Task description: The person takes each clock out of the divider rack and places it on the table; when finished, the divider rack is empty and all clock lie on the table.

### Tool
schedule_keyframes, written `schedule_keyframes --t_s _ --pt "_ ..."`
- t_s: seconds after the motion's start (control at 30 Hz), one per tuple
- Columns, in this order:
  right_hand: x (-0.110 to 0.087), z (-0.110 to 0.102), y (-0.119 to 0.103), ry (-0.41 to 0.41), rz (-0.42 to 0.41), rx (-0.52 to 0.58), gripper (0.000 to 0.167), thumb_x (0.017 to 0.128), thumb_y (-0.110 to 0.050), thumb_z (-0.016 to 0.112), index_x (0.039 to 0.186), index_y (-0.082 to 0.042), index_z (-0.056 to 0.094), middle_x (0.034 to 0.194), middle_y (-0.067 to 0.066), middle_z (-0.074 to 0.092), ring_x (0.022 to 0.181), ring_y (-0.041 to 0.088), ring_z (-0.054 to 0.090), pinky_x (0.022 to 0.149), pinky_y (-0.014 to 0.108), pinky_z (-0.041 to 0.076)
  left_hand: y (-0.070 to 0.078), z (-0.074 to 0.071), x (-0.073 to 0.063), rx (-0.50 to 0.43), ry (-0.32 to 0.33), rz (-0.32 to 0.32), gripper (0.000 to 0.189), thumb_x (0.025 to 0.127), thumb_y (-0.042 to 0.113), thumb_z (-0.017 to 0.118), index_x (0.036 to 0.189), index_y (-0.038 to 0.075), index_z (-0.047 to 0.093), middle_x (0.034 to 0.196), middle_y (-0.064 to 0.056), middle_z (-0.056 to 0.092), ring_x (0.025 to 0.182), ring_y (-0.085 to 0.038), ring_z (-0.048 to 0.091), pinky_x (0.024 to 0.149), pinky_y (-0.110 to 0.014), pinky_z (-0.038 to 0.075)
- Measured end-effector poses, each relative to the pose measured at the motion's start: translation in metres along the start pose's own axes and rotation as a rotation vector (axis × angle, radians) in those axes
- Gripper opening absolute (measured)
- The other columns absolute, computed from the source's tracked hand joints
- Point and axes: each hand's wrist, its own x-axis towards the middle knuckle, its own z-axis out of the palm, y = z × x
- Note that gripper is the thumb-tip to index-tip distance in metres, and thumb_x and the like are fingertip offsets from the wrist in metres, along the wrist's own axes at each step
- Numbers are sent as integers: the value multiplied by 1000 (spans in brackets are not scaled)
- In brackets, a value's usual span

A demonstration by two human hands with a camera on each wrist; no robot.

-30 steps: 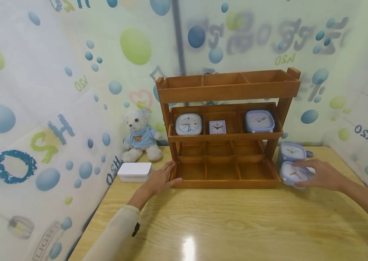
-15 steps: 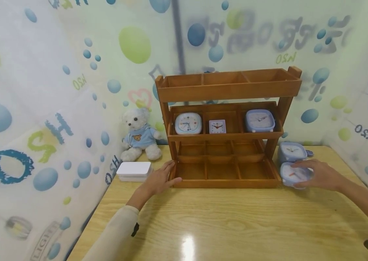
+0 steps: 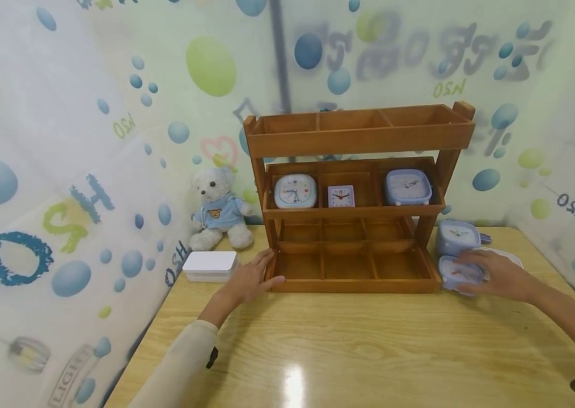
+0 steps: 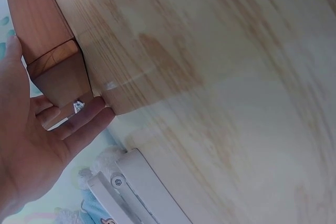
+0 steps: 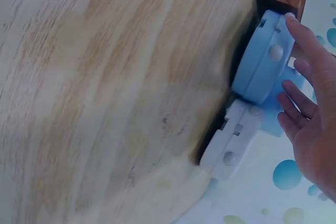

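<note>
My right hand spans a light-blue alarm clock beside the wooden shelf's lower right end. In the right wrist view the thumb meets that clock's edge; the other fingers curve around behind it. A second blue alarm clock stands just behind. My left hand rests against the shelf's lower left corner, thumb along the front, fingers spread on the side. The middle tier carries a round-cornered white clock, a small lilac square clock and another blue clock.
A white box lies left of my left hand, with a white teddy bear in a blue top behind it. A white rounded object shows behind my right hand; in its wrist view a white clock adjoins the blue one. Patterned sheets surround the table.
The right-hand clock has shifted slightly left toward the shelf's end, and the white object behind that hand has come into view. The left hand stays at the shelf corner.
</note>
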Motion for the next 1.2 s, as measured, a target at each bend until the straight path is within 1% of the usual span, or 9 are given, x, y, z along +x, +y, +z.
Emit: schedule_keyframes --t_s 0.1,0.27,0.4,0.53,0.63,0.77,0.9,1.03,1.2 --pt "3 -5 -6 -19 42 -28 58 63 -32 100 112 -12 78 111 3 76 100 30 70 86 11 44 1 0 1 4 -6 -3 92 100 69 50 164 5 30 170 -10 27 122 -37 64 112 -50 44" --pt "11 -14 -19 -15 60 -6 60 68 -27 98 120 -7 75 113 7 77 98 31 72 83 13 48 2 0 2 2 -16 -8 92 100 69 50 164 5 29 170 -10 26 124 -37 63 112 -50 43" --pt "25 -22 -30 67 -17 39 65 62 -14 99 121 -4 74 110 8 77 95 25 72 88 7 44 2 1 2 4 -21 -8 92 100 69 50 164 6 29 170 -10 26 125 -38 62 112 -50 43" --pt "45 -33 -44 158 -113 64 69 57 -6 99 122 -3 75 113 9 76 104 10 69 94 5 41 2 1 1 3 -14 -9 93 100 69 50 164 6 29 170 -10 26 125 -38 62 112 -52 43" --pt "63 -43 -51 175 -164 97 68 59 -4 96 123 -1 74 116 12 75 116 -4 61 99 5 39 1 1 1 6 -9 -12 93 100 70 50 164 6 29 170 -10 26 129 -39 60 113 -54 41" --pt "87 -56 -59 188 -203 123 70 62 -4 96 127 -1 72 121 15 73 126 -10 52 101 5 38 0 0 0 3 -2 -12 92 100 69 50 164 6 29 170 -10 26 129 -39 60 114 -54 41" --pt "111 -66 -64 221 -211 84 73 60 0 95 129 -3 72 122 14 73 123 0 58 100 4 37 1 -2 -1 -1 1 -10 91 101 68 51 164 5 30 170 -9 26 121 -37 65 112 -52 43" --pt "131 -71 -68 237 -195 49 71 60 2 94 127 -1 72 120 16 73 112 26 67 96 3 36 1 -2 -1 3 -2 -9 92 100 69 50 164 6 30 170 -9 26 116 -34 68 111 -50 45" --pt "153 -73 -72 182 -149 61 67 67 -3 95 129 1 70 124 18 70 112 39 65 96 7 37 1 -1 -2 1 -4 -8 92 100 69 49 164 6 29 170 -9 26 119 -35 66 111 -50 45"
